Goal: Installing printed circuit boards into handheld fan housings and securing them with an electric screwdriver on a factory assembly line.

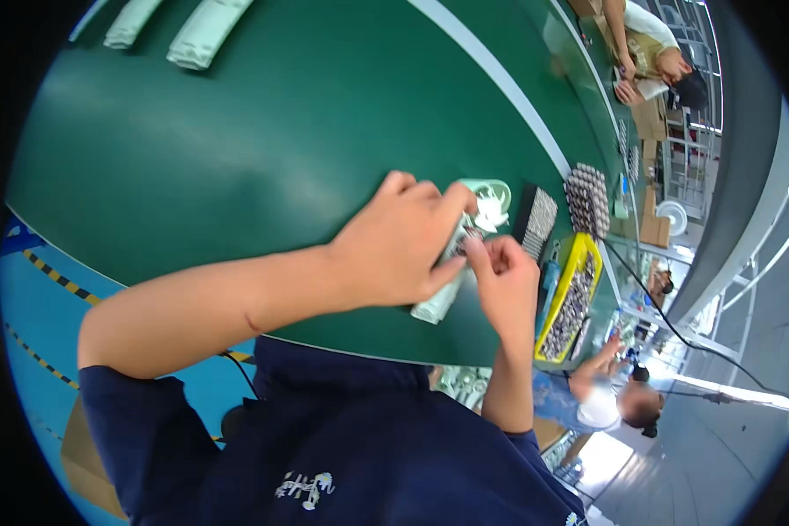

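Note:
A long pale plastic housing lies slanted on the green table in front of me. My left hand is closed over its upper part, palm down, fingers over the far side and thumb on the near side. At the housing's upper end, the fingertips of my right hand are pinched together. Whatever small thing they hold is hidden. Just beyond my fingers sits a pale green tub with white plastic pieces in and over it.
Right of my hands stand a black box of small grey parts and a yellow bin full of small metallic parts. Behind them is a block of stacked dark parts. Two pale housings lie far left. Other people work at right.

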The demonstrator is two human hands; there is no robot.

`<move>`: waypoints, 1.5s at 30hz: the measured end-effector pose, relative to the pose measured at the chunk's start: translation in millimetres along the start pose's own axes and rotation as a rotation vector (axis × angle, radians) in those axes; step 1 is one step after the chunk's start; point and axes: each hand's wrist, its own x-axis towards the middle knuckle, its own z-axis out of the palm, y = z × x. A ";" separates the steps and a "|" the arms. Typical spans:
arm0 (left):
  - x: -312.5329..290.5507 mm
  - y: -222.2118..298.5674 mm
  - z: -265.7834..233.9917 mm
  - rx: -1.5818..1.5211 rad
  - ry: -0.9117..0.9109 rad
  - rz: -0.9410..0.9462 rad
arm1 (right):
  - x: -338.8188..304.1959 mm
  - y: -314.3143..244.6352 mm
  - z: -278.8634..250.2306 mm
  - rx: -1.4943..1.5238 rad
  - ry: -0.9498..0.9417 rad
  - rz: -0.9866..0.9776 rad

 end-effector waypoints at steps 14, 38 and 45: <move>3.3 6.9 -7.1 -0.076 -0.013 -0.044 | 46.1 1.8 -37.3 0.227 -0.038 -0.049; 22.7 -85.9 -261.5 0.890 0.321 -0.127 | 171.7 39.1 -136.5 0.748 0.199 -0.288; 37.8 -62.2 -191.1 0.850 0.270 0.042 | 21.2 170.3 -179.5 0.433 0.496 -0.012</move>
